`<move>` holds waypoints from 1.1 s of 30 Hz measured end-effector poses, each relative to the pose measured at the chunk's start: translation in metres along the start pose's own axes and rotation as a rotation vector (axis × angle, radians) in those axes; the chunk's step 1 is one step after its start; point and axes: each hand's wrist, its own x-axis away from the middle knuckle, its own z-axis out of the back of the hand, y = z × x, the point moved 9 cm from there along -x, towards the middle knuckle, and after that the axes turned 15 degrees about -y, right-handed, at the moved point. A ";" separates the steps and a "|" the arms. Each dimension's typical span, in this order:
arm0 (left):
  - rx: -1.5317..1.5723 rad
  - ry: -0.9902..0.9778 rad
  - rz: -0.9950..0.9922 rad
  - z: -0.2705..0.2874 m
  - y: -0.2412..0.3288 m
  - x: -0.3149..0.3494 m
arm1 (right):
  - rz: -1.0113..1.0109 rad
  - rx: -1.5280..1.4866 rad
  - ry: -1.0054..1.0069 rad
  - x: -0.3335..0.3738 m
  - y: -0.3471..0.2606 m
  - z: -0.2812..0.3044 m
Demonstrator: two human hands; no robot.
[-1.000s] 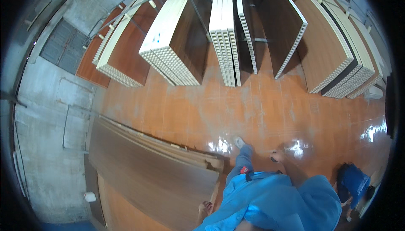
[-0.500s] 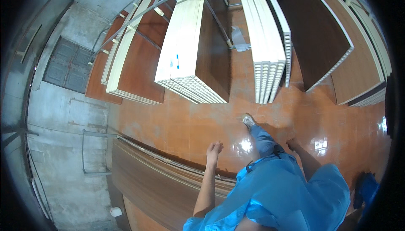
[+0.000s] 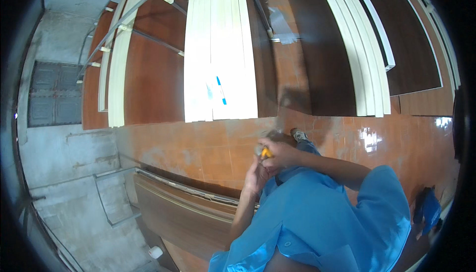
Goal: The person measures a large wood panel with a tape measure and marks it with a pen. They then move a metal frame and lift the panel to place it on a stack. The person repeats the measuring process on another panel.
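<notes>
My two hands are together in front of my body, above the orange tiled floor. My right hand (image 3: 281, 155) is closed around a small yellow-and-grey object (image 3: 267, 153); its exact kind is too small to make out. Just below and left of it, my left hand (image 3: 253, 176) reaches up with its fingertips at or very near the object. Its fingers are partly hidden, so whether it grips anything is unclear. Beyond my hands, a blue-and-white pen (image 3: 221, 91) lies on the pale top edges of a stack of upright panels (image 3: 198, 48).
More upright panels, reddish brown (image 3: 153, 73) and dark brown (image 3: 317, 63), stand along the far side between metal rails (image 3: 144, 1). Long brown boards (image 3: 183, 222) lean at lower left. A white roll-like item (image 3: 155, 252) lies near them. A blue bag-like bundle (image 3: 429, 210) is at right.
My right hand has come inward from the right to meet my left, and the yellow-and-grey object now shows in it. The panels appear closer, as I have stepped forward.
</notes>
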 end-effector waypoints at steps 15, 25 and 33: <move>-1.304 0.069 -0.240 0.012 0.445 -0.093 | -0.385 0.319 0.863 -0.198 -0.071 0.094; -2.010 0.149 -0.455 -0.005 0.493 -0.270 | -0.635 0.306 0.929 -0.192 -0.045 0.089; -1.945 0.148 -0.698 0.026 0.490 -0.254 | -0.555 0.130 1.110 -0.163 -0.046 0.071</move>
